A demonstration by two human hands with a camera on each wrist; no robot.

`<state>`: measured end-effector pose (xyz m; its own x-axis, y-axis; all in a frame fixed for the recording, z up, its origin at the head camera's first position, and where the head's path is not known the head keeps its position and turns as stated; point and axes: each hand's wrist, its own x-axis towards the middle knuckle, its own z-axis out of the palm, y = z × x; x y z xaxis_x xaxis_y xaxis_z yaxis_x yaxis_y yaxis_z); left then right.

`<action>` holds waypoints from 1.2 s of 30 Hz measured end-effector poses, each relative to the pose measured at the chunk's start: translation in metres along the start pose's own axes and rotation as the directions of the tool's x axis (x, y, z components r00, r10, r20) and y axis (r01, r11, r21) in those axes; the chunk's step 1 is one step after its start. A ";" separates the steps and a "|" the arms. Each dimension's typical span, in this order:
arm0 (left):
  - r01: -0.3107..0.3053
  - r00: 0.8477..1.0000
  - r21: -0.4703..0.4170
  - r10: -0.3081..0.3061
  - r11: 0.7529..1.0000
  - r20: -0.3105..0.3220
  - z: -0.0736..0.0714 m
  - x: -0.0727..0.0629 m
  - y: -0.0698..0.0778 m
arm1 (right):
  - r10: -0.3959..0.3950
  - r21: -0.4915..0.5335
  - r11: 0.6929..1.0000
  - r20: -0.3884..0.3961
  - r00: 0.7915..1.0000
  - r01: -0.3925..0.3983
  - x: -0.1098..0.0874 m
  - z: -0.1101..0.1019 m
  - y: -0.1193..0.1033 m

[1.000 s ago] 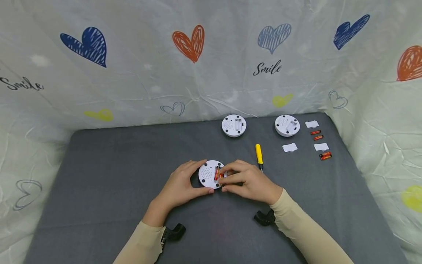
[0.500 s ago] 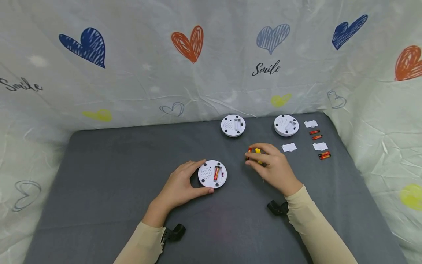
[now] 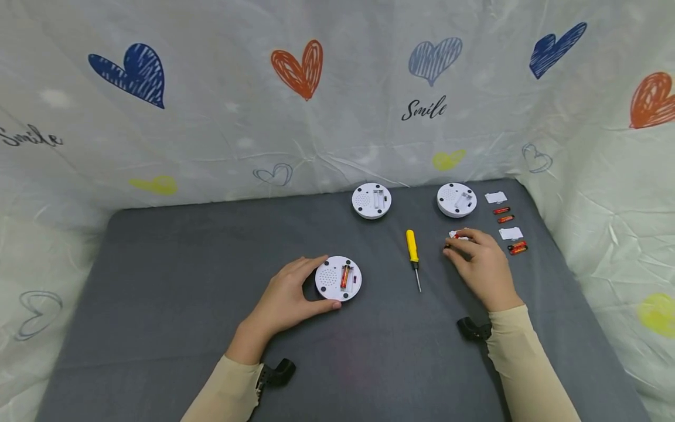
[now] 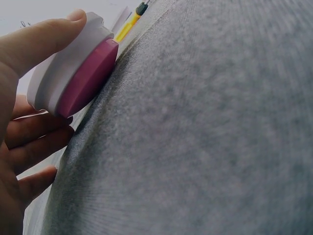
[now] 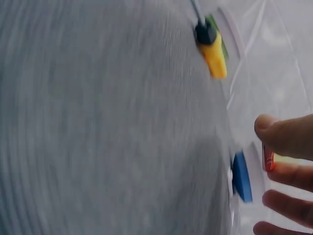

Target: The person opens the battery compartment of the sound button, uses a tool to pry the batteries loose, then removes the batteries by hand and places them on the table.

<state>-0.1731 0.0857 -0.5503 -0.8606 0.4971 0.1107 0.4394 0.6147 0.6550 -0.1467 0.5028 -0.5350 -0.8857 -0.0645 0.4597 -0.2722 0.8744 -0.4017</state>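
Note:
My left hand (image 3: 287,299) grips the edge of a round white device (image 3: 328,282) with speaker holes, thumb at the near side and fingers at the far side. One red battery (image 3: 345,278) lies in its two-slot compartment; the other slot is bare. In the left wrist view the device's pink lower part (image 4: 90,81) faces the cloth. My right hand (image 3: 484,271) pinches another red battery (image 5: 267,157) between thumb and finger, raised off the cloth. Its fingertips overlap a white battery cover (image 3: 452,234), which is partly hidden in the head view.
Two more round white devices (image 3: 371,201) with bare compartments stand along the back edge. A yellow-handled screwdriver (image 3: 412,246) lies between the hands. At the right are two white covers (image 3: 511,234) and several red batteries (image 3: 518,248). A patterned curtain (image 3: 221,105) hangs behind the table.
My right hand has lifted a battery from the device's compartment and carried it right, past the screwdriver, toward the white cover. My left hand keeps holding the device in place.

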 end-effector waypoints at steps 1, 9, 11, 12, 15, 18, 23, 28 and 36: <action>-0.004 1.000 0.001 0.004 1.000 -0.003 0.000 0.000 0.000 | 0.014 -0.016 1.000 -0.003 1.000 -0.014 -0.001 -0.001 0.002; 0.014 1.000 0.006 -0.014 1.000 0.001 0.000 -0.002 -0.003 | 0.113 -0.075 0.991 -0.007 0.994 -0.114 -0.006 -0.005 0.010; 0.017 1.000 0.009 -0.017 1.000 -0.003 0.000 -0.002 -0.003 | 0.135 -0.084 0.988 0.010 0.991 -0.134 -0.006 -0.004 0.010; 0.017 1.000 0.010 -0.017 1.000 -0.005 0.000 -0.003 -0.003 | 0.146 -0.089 0.986 0.017 0.989 -0.144 -0.006 -0.004 0.011; 0.015 1.000 0.009 -0.015 1.000 -0.008 0.000 -0.003 -0.004 | 0.179 -0.104 0.979 0.039 0.983 -0.174 -0.006 -0.003 0.011; 0.010 1.000 0.006 -0.010 1.000 -0.005 0.000 -0.003 -0.004 | 0.208 -0.121 0.972 0.051 0.977 -0.200 -0.006 -0.003 0.010; -0.001 1.000 -0.007 0.001 1.000 0.001 0.000 -0.001 -0.004 | 0.234 -0.146 0.964 0.054 0.971 -0.224 -0.008 -0.003 0.009; -0.003 1.000 -0.009 0.003 1.000 -0.001 0.001 -0.002 -0.003 | 0.236 -0.157 0.961 0.049 0.971 -0.226 -0.009 -0.003 0.009; 0.010 1.000 -0.002 -0.010 1.000 0.003 0.000 -0.002 -0.001 | 0.244 -0.152 0.960 0.040 0.969 -0.236 -0.008 -0.003 0.009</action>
<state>-0.1719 0.0844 -0.5516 -0.8641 0.4928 0.1019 0.4301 0.6182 0.6579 -0.1409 0.5131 -0.5399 -0.9396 0.1321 0.3159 0.0047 0.9275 -0.3738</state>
